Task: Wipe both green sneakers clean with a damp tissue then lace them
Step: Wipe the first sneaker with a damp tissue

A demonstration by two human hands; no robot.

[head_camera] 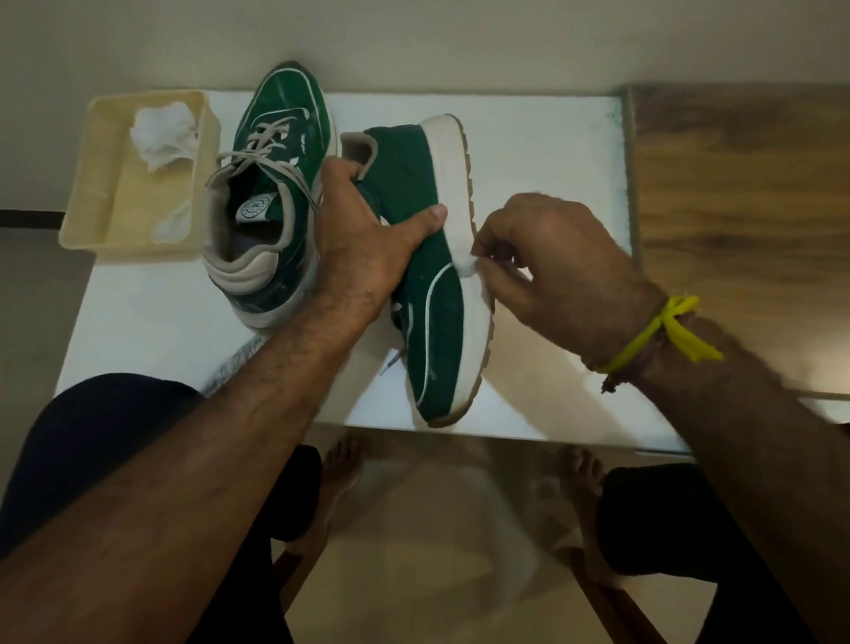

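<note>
- While the left hand [369, 228] tips one green sneaker [431, 272] onto its side on the worktop [546, 180], the white sole faces the right hand [556, 265], presumably to expose it for wiping.
- Left grip: thumb across the green upper, fingers curled into the collar, clamped firm.
- Right grip: fingertips pinching a small damp tissue [468, 267], pressed against the sole.
- Beyond the left grip, the second sneaker [272, 188] stands upright, laces loose.

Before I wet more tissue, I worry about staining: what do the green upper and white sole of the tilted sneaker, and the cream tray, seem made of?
The tilted green sneaker's upper looks like matte suede or brushed fabric: no shine, soft nap. Its white sole looks like smooth matte rubber or foam. The cream rectangular tray looks like moulded plastic: thin, even walls.
</note>
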